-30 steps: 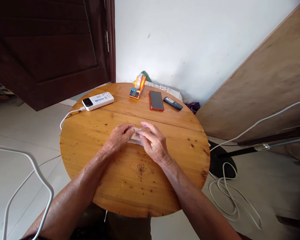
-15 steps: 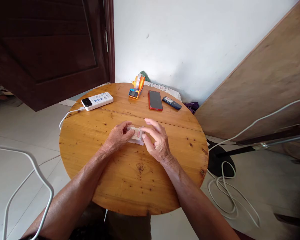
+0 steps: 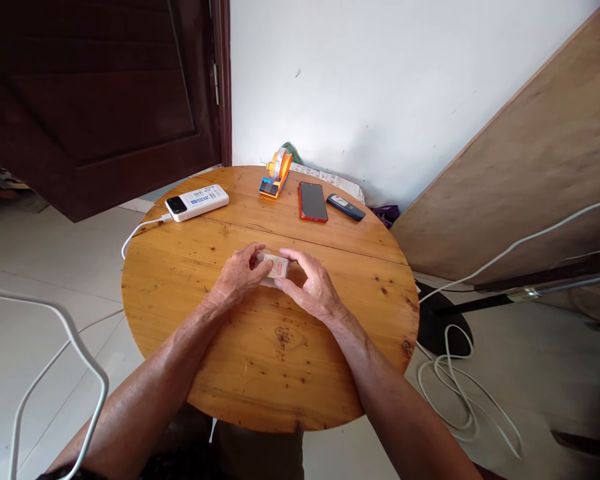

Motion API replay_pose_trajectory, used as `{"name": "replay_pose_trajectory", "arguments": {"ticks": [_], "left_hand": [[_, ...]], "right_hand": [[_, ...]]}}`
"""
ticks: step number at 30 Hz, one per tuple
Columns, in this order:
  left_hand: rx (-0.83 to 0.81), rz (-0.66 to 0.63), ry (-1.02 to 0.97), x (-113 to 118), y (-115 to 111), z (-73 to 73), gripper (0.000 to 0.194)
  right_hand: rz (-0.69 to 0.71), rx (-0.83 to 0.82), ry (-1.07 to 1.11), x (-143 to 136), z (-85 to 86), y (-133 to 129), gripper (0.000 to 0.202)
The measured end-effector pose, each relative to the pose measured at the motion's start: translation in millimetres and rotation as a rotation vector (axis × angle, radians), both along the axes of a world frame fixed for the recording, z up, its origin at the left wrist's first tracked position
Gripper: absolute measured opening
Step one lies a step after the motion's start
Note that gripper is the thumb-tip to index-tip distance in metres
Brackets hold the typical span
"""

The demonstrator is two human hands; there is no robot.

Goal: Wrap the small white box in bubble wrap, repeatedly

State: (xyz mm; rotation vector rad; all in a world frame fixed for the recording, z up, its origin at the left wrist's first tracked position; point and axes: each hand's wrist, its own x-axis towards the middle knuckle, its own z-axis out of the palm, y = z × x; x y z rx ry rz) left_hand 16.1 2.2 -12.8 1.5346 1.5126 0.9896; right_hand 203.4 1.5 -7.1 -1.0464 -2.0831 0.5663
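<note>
A small, flat white box with red print (image 3: 279,268) lies near the middle of the round wooden table, and clear wrapping seems to show at its edges. My left hand (image 3: 243,272) grips its left end, with the thumb pressed on top and the fingers behind. On the right end, my right hand (image 3: 313,283) spans the box between its thumb at the near edge and its fingers at the far edge. My fingers hide part of the box, so I cannot make out its exact kind.
Along the back of the table (image 3: 280,373) stand a white power bank (image 3: 200,202) with a cable, an orange tape dispenser (image 3: 276,175), a red-cased phone (image 3: 313,201) and a dark blue handheld device (image 3: 346,207). A loose white cable (image 3: 450,380) coils on the floor at right.
My right hand, raised with its fingers apart before, has closed in on the right end of the box. The left hand keeps its hold. The view has shifted slightly.
</note>
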Motion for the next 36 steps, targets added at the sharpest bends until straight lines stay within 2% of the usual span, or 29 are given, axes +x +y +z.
{"name": "replay_pose_trajectory", "arguments": {"ticks": [6,10,13,17,22,27,31,34,36], "left_hand": [[-0.037,0.071,-0.291,-3,-4,8.1,0.065],[-0.060,0.188,-0.391,-7,-3,11.2,0.056],[-0.088,0.225,-0.435,-8,-2,10.7,0.053],[-0.084,0.211,-0.470,-7,-2,10.0,0.054],[-0.085,0.102,-0.446,-4,-4,7.6,0.066],[-0.047,-0.030,-0.376,0,-5,5.7,0.065],[0.042,0.010,-0.303,3,-6,6.0,0.060],[-0.022,0.047,-0.281,2,-5,6.4,0.057],[-0.062,0.046,-0.360,1,-6,7.0,0.060]], "right_hand": [[-0.005,0.021,-0.012,3,7.6,-2,0.052],[-0.057,0.026,0.048,5,11.2,-4,0.050],[-0.053,0.048,0.039,5,10.2,-4,0.050],[-0.022,0.063,0.005,3,6.5,-3,0.056],[0.025,-0.054,-0.006,0,-0.2,1,0.072],[0.012,-0.068,0.028,-3,-4.0,-1,0.057],[-0.039,-0.042,0.050,-5,-5.1,-3,0.054],[-0.035,-0.055,-0.021,-5,-5.7,-2,0.056],[-0.013,-0.058,-0.062,-3,-4.4,-1,0.060]]}}
